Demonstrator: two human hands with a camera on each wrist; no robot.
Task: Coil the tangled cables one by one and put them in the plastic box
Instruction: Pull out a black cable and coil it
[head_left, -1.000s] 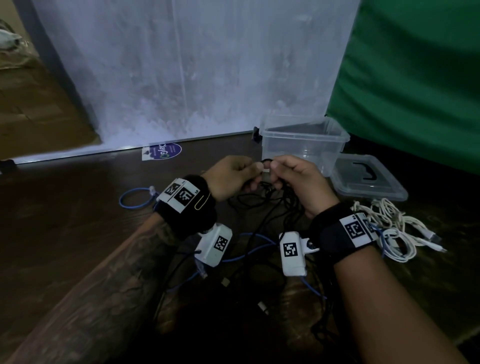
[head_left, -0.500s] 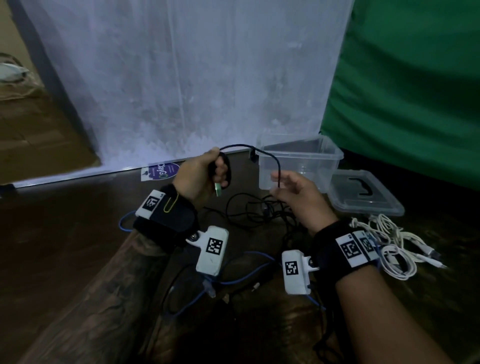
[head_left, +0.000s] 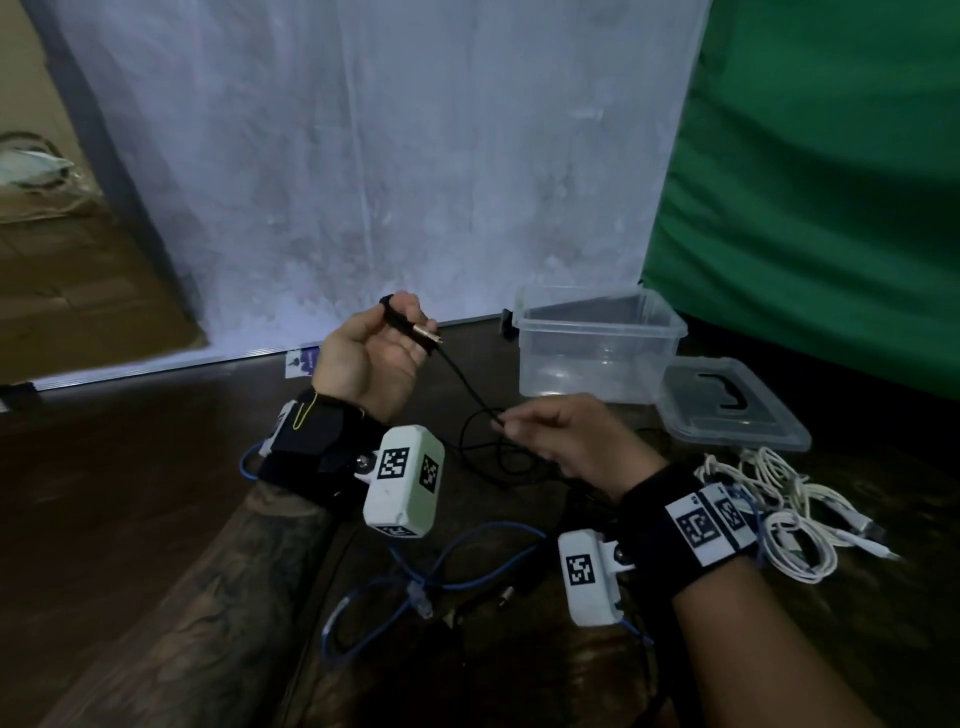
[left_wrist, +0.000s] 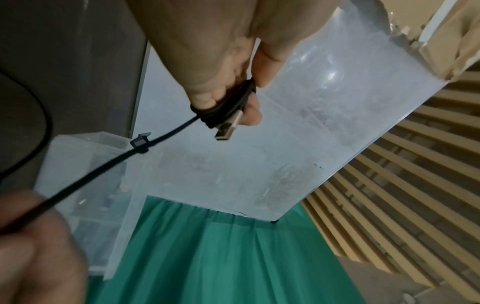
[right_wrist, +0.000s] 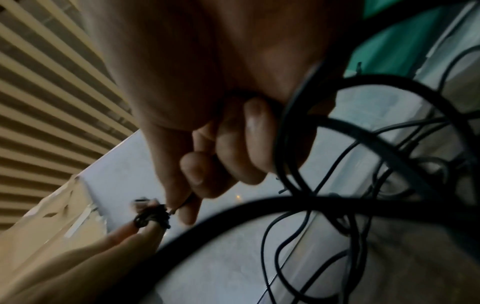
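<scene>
Head view shows the task barely begun: the clear plastic box (head_left: 597, 343) stands open on the dark wooden tabletop (head_left: 130, 493) and, as far as I can see through its walls, holds no cable yet. The left hand (head_left: 369, 358) is raised near the box with a thin black USB cable (head_left: 467, 384) wound a few turns round its fingers (left_wrist: 207, 98), the silver plug sticking out past them. The right hand (head_left: 566, 441) pinches the same cable lower down, drawing it taut between the two hands; its other fingers are curled in. Most of that cable looks unwound, trailing into a loose black tangle (head_left: 498, 457) under the right hand.

A blue network cable (head_left: 441, 566) lies nearer the body, partly beneath the wrists, and a bundle of white cables (head_left: 779, 514) sits to the right; both remain to be coiled. The box's clear lid (head_left: 727, 410) rests beside it. Crossed black loops may snag as winding goes on.
</scene>
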